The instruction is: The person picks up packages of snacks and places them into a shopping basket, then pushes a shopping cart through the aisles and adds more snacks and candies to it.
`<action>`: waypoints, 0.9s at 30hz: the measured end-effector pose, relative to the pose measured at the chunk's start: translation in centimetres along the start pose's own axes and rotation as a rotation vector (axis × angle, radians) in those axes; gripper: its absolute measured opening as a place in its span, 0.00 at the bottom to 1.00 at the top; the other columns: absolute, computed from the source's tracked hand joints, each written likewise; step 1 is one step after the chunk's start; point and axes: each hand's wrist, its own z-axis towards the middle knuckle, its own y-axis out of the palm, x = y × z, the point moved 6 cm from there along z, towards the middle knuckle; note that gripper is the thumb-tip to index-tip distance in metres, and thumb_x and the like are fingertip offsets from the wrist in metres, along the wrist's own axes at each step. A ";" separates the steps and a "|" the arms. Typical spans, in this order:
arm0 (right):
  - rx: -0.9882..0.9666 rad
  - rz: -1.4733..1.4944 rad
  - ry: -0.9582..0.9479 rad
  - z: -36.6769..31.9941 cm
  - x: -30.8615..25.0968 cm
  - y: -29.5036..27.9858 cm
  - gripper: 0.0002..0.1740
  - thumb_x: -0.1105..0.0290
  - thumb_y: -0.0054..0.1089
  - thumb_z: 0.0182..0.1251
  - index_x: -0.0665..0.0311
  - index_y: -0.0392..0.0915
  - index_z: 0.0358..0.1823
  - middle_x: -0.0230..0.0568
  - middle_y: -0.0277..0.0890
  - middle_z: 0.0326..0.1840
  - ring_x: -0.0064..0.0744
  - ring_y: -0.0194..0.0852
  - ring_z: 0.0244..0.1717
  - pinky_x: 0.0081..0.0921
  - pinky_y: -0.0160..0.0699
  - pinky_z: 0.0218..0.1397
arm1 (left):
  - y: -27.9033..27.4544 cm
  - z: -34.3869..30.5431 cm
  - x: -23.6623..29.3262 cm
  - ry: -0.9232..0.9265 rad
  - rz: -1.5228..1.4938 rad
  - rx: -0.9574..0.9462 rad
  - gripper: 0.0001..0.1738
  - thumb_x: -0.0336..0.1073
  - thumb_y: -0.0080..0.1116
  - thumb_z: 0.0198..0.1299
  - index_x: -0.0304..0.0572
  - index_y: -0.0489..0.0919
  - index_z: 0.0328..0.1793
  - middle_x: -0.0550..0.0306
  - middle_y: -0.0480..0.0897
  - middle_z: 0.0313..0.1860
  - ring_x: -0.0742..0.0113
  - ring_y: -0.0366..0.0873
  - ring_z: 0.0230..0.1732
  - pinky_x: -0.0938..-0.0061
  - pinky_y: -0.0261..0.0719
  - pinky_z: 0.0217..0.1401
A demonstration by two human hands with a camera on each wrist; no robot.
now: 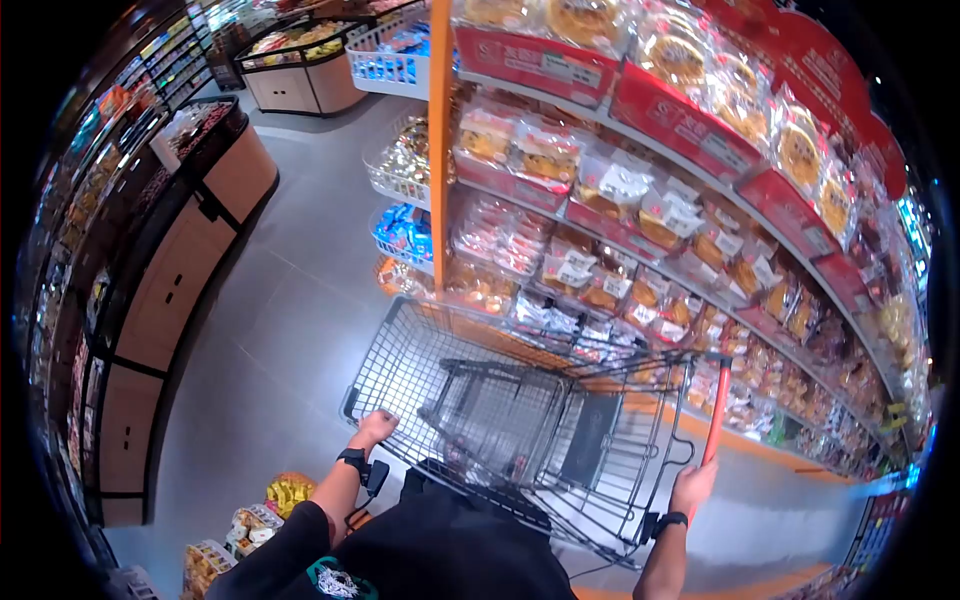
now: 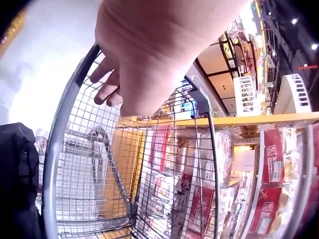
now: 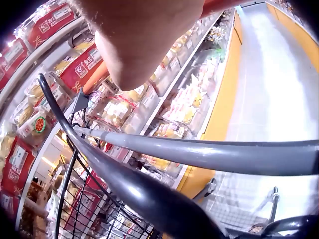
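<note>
A black wire shopping cart (image 1: 350, 400) stands sideways in front of the person. In the head view the left hand (image 1: 377, 427) holds the rim at the cart's left end. Its fingers (image 2: 106, 89) curl over that rim towards the mesh in the left wrist view, with the thumb side nearest the shelves. At the other end, the right hand (image 1: 692, 487) grips the red push handle (image 1: 718, 410). Only the heel of the right hand (image 3: 137, 45) shows in the right wrist view; its fingers are hidden. A dark fold-down panel (image 1: 592, 440) sits near the handle.
Tall shelves of packaged baked goods (image 1: 670, 220) stand right beyond the cart. White baskets (image 1: 405, 170) hang at the orange shelf end (image 1: 438, 150). Wooden display counters (image 1: 165, 280) line the left across a grey tiled floor (image 1: 250, 330). Packaged goods (image 1: 255, 525) stand low behind the left arm.
</note>
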 end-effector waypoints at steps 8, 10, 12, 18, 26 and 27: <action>0.045 -0.002 -0.025 1.1 -2.1 -1.3 0.34 0.71 0.57 0.53 0.66 0.62 0.64 0.53 0.71 0.54 0.53 0.71 0.54 0.43 0.71 0.56 | 0.2 0.3 5.7 0.149 -0.414 -0.065 0.20 0.45 0.55 0.61 0.31 0.82 0.41 0.54 0.83 0.34 0.67 0.78 0.38 0.71 0.75 0.45; 0.042 0.017 -0.023 1.4 -2.3 -1.4 0.34 0.71 0.57 0.53 0.65 0.61 0.65 0.53 0.72 0.54 0.53 0.71 0.53 0.43 0.70 0.55 | -0.7 0.0 9.0 0.252 -0.418 -0.013 0.20 0.46 0.56 0.60 0.32 0.83 0.40 0.54 0.82 0.30 0.67 0.77 0.36 0.71 0.74 0.42; 0.031 0.022 -0.010 1.5 -2.1 -1.4 0.34 0.71 0.57 0.54 0.65 0.61 0.65 0.54 0.72 0.54 0.53 0.71 0.53 0.43 0.70 0.55 | -1.2 -0.2 12.2 0.340 -0.393 -0.007 0.21 0.46 0.56 0.61 0.31 0.81 0.45 0.51 0.83 0.36 0.64 0.79 0.39 0.71 0.76 0.46; 0.103 0.039 -0.059 1.3 -1.5 -1.6 0.35 0.72 0.57 0.53 0.67 0.61 0.65 0.52 0.73 0.50 0.52 0.72 0.47 0.42 0.71 0.50 | -2.5 -5.4 22.2 0.476 -0.277 0.043 0.22 0.46 0.55 0.63 0.32 0.77 0.52 0.45 0.82 0.44 0.59 0.80 0.49 0.68 0.76 0.53; 0.252 -0.050 -0.122 1.4 -0.1 -1.9 0.36 0.71 0.58 0.50 0.71 0.62 0.64 0.49 0.73 0.47 0.46 0.73 0.46 0.37 0.71 0.48 | 1.4 -8.0 26.1 0.670 -0.221 0.011 0.26 0.50 0.59 0.60 0.33 0.76 0.53 0.46 0.81 0.46 0.56 0.80 0.50 0.66 0.77 0.52; 0.235 -0.051 -0.099 1.7 0.0 -1.8 0.36 0.70 0.58 0.50 0.71 0.62 0.64 0.49 0.73 0.47 0.46 0.73 0.46 0.36 0.71 0.48 | 1.8 -8.3 26.7 0.680 -0.213 0.013 0.26 0.50 0.60 0.60 0.33 0.76 0.53 0.46 0.81 0.46 0.56 0.80 0.49 0.66 0.78 0.52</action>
